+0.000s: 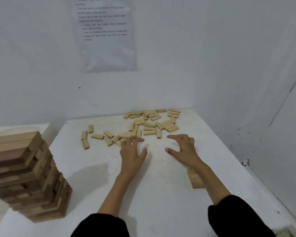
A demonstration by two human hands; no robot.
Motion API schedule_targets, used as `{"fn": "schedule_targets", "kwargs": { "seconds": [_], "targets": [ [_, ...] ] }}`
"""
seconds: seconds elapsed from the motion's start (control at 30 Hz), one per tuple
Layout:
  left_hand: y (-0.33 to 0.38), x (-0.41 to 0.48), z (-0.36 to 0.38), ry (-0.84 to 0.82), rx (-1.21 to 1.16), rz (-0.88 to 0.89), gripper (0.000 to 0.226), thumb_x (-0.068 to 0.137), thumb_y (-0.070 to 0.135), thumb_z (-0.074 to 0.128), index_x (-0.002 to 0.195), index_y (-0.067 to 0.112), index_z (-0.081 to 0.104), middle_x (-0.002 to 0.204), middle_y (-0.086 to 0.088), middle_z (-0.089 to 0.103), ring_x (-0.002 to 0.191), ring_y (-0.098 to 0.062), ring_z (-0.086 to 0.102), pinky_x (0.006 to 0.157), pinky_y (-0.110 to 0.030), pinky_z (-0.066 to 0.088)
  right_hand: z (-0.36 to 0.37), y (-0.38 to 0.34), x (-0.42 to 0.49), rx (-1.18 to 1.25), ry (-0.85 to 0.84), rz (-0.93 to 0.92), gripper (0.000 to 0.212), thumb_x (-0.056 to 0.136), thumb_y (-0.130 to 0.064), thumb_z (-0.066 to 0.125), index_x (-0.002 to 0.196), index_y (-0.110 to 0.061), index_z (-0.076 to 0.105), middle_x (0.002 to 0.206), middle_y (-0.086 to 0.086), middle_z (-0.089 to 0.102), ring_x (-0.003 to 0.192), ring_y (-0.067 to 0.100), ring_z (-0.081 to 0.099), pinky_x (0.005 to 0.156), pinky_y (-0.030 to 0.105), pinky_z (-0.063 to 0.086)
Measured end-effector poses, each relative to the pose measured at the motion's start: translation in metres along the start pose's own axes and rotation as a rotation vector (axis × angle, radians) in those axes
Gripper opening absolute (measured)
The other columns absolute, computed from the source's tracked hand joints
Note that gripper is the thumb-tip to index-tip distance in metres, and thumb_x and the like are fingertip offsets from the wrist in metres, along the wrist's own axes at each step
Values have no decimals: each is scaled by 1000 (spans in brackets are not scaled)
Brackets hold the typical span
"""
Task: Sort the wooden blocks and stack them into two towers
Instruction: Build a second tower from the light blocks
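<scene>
The tower point(29, 177) stands at the near left corner of the white table point(161, 202), built of long wooden blocks in mixed light tan and darker brown. Its layers are crossed, so block ends and block sides show by turns down each face, and the top layer's blocks run roughly left to right. It is somewhat blurred. The loose blocks point(149, 124) are smaller, all pale tan, and lie flat across the far side of the table up to the wall. Their long axes point every way, though a few sets lie side by side in parallel, such as the group near the far right of the scatter. A low row of pale blocks point(196, 181) lies on the table partly under the right forearm, its length running toward the person. The left hand point(132, 151) is spread, palm down, holding nothing, its fingertips at the near edge of the scatter; whether they touch a block I cannot tell. The right hand point(183, 147) is likewise spread and holds nothing, just beside the left over bare table. Black sleeves point(102, 226) cover both arms. A printed sheet point(106, 35) hangs on the wall.
</scene>
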State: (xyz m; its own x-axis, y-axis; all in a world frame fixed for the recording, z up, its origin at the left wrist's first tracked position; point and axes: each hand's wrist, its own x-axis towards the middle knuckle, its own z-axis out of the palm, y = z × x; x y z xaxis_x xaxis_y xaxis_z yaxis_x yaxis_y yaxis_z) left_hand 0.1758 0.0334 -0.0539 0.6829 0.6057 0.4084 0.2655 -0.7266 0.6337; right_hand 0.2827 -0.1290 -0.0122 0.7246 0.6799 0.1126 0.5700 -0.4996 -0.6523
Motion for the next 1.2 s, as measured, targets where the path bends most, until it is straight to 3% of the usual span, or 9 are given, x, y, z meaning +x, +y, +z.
{"fn": "schedule_targets", "kwargs": {
  "seconds": [0.07, 0.23, 0.47, 0.63, 0.73, 0.8, 0.93, 1.03, 1.2],
  "targets": [
    [-16, 2, -1, 87, 35, -72, 43, 78, 36, 52, 115, 17, 59, 126, -6, 46, 119, -26, 37, 88, -33, 29, 25, -17, 16, -24, 6, 17, 57, 90, -33, 58, 141, -23, 35, 142, 8, 26, 132, 26, 17, 104, 32, 24],
    [-39, 8, 0, 80, 119, -208, 46, 80, 22, 62, 123, 14, 49, 132, -8, 36, 122, -25, 28, 95, -37, 28, 82, -35, 46, -132, 20, 90, 65, 95, -36, 45, 149, -20, 11, 156, 8, -5, 142, 29, 0, 113, 41, 11],
    [-46, 17, -2, 72, 156, -196, 66, 84, 28, 57, 143, 19, 29, 147, -3, 26, 133, -22, 19, 105, -42, 26, 98, -27, 55, -269, 197, 51, 73, 95, -41, 41, 149, -12, 1, 157, 6, 9, 141, 26, 13, 114, 37, 12],
    [-46, 17, -5, -22, 240, -140, 66, 94, 30, 45, 150, 28, 9, 157, 4, 10, 141, -20, 7, 110, -40, 17, 99, -30, 37, -320, 285, 67, 72, 90, -34, 53, 147, -6, 19, 141, 11, 40, 122, 29, 39, 100, 39, 33],
    [-44, 17, -5, -11, 292, -105, 63, 95, 28, 44, 150, 27, 13, 153, 0, 21, 137, -22, 18, 106, -39, 23, 100, -27, 20, -402, 387, 11, 62, 70, -23, 76, 125, -4, 54, 106, 12, 61, 92, 31, 56, 72, 40, 48],
    [-43, 17, -5, 14, 327, -99, 61, 94, 27, 46, 149, 25, 20, 145, -5, 28, 130, -25, 26, 102, -41, 29, 99, -24, 9, -422, 451, -36, 56, 58, -17, 83, 110, -8, 63, 92, 8, 61, 79, 27, 58, 59, 36, 49],
    [-40, 17, -5, 66, 276, -115, 36, 89, 18, 53, 125, 15, 52, 133, -14, 35, 120, -31, 32, 96, -44, 34, 96, -23, 2, -343, 484, -104, 46, 54, -4, 82, 96, -14, 67, 88, 5, 58, 76, 24, 57, 55, 29, 48],
    [-41, 14, -6, 114, 163, -101, 26, 88, 10, 60, 113, 6, 57, 131, -16, 38, 118, -32, 33, 95, -38, 34, 96, -23, 2, -301, 468, -115, 42, 55, 0, 80, 92, -13, 67, 88, 6, 57, 77, 24, 56, 55, 28, 47],
    [-45, -3, -14, 104, 93, 16, 18, 88, 11, 61, 105, 12, 63, 116, -2, 58, 110, -21, 39, 87, -21, 27, 95, -24, 2, -249, 457, -102, 44, 59, 3, 77, 100, -8, 65, 89, 10, 58, 79, 28, 56, 57, 30, 48]
  ]
}}
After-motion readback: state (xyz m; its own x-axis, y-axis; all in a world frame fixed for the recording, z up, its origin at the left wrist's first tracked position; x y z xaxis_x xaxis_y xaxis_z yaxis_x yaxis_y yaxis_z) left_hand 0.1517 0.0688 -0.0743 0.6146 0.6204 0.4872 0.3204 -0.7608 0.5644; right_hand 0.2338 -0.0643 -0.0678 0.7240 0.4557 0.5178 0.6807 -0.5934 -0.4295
